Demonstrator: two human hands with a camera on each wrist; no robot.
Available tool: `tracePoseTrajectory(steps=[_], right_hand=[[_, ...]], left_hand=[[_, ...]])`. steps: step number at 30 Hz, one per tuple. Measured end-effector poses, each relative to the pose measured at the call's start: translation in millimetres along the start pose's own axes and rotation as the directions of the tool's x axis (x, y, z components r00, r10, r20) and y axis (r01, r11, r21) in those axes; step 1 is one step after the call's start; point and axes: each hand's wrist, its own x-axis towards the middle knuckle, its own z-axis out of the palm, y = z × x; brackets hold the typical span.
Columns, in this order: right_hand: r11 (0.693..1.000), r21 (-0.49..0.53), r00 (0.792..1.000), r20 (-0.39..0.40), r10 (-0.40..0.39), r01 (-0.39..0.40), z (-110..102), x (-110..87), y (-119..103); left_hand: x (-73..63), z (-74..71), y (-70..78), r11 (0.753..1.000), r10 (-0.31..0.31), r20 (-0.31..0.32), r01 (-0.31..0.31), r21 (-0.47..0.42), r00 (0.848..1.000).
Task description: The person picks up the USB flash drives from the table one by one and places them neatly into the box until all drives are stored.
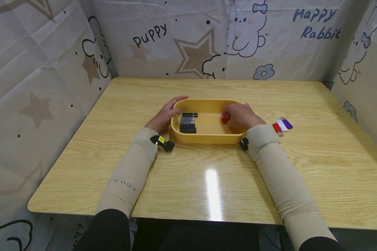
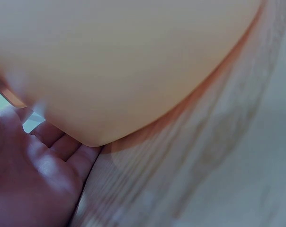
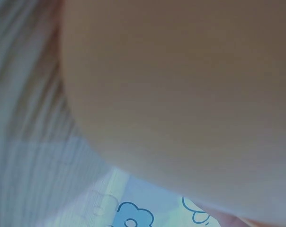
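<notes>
A yellow oblong plastic bin (image 1: 207, 139) stands on the table. My left hand (image 1: 165, 115) holds its left end, the thumb over the rim and the fingers outside; in the left wrist view the left hand (image 2: 43, 165) lies against the outer wall. Inside, my right hand (image 1: 240, 115) reaches over the right end and pinches a small red piece (image 1: 224, 121), mostly hidden by the fingers. Several small flat black and grey sticks (image 1: 187, 122) lie in a column at the bin's left side. The right wrist view is mostly filled by the bin's wall (image 3: 181, 94).
Right of the bin, a red stick (image 1: 277, 128), a white stick (image 1: 282, 124) and a purple stick (image 1: 287, 123) lie side by side on the wooden table (image 1: 188, 188). Printed cloth walls (image 1: 150, 62) stand behind and at both sides.
</notes>
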Motion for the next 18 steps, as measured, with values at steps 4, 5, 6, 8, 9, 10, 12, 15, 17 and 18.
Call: tracePoseTrajectory(steps=[4, 5, 6, 8, 9, 10, 12, 15, 17, 18], right_hand=[[1.0, -0.026, 1.0, -0.01, 0.006, -0.006, 0.5, 0.8, 0.8], [0.999, -0.036, 1.0, -0.012, 0.008, -0.009, 0.7, 1.0, 1.1], [0.999, -0.04, 1.0, -0.012, 0.011, -0.011, 0.8, 1.1, 1.5], [0.999, -0.048, 1.0, -0.013, 0.015, -0.016, 0.9, 1.2, 1.9], [0.999, -0.052, 1.0, -0.013, 0.017, -0.017, 1.0, 1.3, 2.1], [0.998, -0.054, 1.0, -0.012, 0.016, -0.017, 1.0, 1.3, 2.2], [0.998, -0.058, 1.0, -0.013, 0.016, -0.017, 0.7, 1.2, 2.2], [0.998, -0.064, 1.0, -0.015, 0.01, -0.011, 0.6, 1.5, 2.5], [0.998, -0.066, 1.0, -0.014, 0.009, -0.01, 0.4, 1.4, 2.5], [0.998, -0.065, 1.0, -0.013, 0.01, -0.011, 0.2, 1.4, 2.3]], left_hand=[[-2.9, 2.0, 5.2, 1.0, -0.004, -0.001, 0.004, 0.011, 1.0], [-3.1, 2.1, 5.4, 1.0, -0.004, -0.001, 0.004, 0.012, 1.0], [-3.3, 2.3, 5.7, 1.0, -0.003, -0.001, 0.003, 0.012, 1.0], [-3.3, 2.4, 5.7, 1.0, -0.001, -0.002, 0.001, 0.011, 1.0], [-3.3, 2.4, 5.5, 1.0, 0.0, -0.001, 0.0, 0.009, 1.0], [-3.2, 2.4, 5.3, 1.0, 0.001, 0.0, -0.001, 0.009, 1.0], [-3.1, 2.5, 5.2, 1.0, 0.006, 0.004, -0.006, 0.001, 1.0], [-2.9, 2.3, 4.8, 1.0, 0.01, 0.009, -0.01, -0.008, 1.0], [-2.9, 2.2, 4.7, 1.0, 0.012, 0.011, -0.012, -0.017, 1.0], [-3.0, 2.2, 4.8, 1.0, 0.011, 0.011, -0.011, -0.018, 1.0]])
